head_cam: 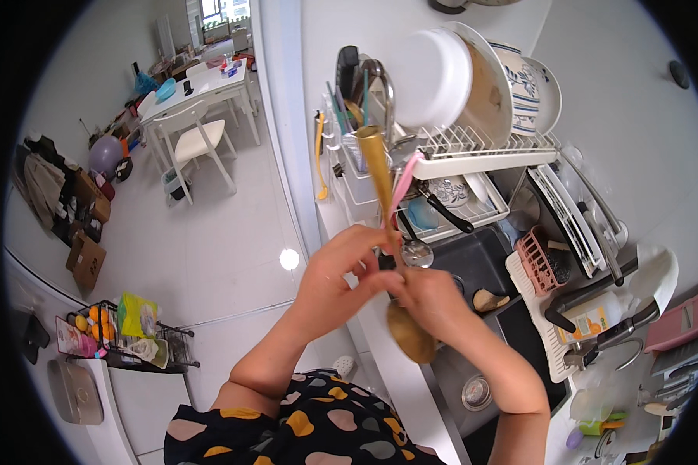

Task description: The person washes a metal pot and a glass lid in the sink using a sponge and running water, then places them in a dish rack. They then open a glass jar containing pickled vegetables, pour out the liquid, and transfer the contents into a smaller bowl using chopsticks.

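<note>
My right hand (433,296) is closed around the middle of a long gold-coloured metal ladle (376,165). Its wide bowl hangs below that hand, over the sink's near edge, and its flared handle end points away from me, towards the dish rack. A pink ribbon or strap (404,183) runs beside the upper handle. My left hand (346,279) is at the handle too, its thumb near the right hand's fingers; the fingertips seem to pinch the handle or the strap, but which one I cannot tell.
A white two-tier dish rack (483,163) with plates and bowls stands beyond the dark sink (471,256). A utensil holder (363,180) hangs at its left. Right of the sink are a pink basket (538,261), a bottle (593,314) and the black tap (587,290). A brownish piece (490,300) lies at the sink.
</note>
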`<state>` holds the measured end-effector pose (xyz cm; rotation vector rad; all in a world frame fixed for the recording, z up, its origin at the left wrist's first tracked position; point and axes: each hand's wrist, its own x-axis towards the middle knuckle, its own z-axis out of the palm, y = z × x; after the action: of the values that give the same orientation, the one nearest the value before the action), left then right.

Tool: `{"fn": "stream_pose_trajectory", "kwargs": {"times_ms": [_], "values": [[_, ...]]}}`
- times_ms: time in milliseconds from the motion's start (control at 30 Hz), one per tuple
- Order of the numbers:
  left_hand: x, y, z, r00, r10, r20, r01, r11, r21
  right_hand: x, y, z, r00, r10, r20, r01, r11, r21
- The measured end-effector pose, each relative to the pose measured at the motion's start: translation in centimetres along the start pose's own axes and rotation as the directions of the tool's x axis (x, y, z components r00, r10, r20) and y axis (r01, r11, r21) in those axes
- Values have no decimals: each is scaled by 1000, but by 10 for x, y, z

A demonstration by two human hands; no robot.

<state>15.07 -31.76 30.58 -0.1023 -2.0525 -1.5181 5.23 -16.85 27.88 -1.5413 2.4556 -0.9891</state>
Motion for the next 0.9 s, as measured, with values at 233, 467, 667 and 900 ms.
{"fn": "stream_pose_trajectory", "kwargs": {"times_ms": [233,467,667,900], "values": [[33,-72,-60,950,-109,-292,176,961,215,99,-8,95,978,150,145,-185,945,268],[68,-130,-70,949,-17,-314,127,934,333,152,10,151,954,300,23,-266,807,527],[73,-147,-72,961,-40,-275,149,910,388,158,19,168,938,346,-27,-275,789,550],[63,-186,-74,979,-55,-197,105,962,251,155,47,203,963,147,-226,-125,986,106]]}}
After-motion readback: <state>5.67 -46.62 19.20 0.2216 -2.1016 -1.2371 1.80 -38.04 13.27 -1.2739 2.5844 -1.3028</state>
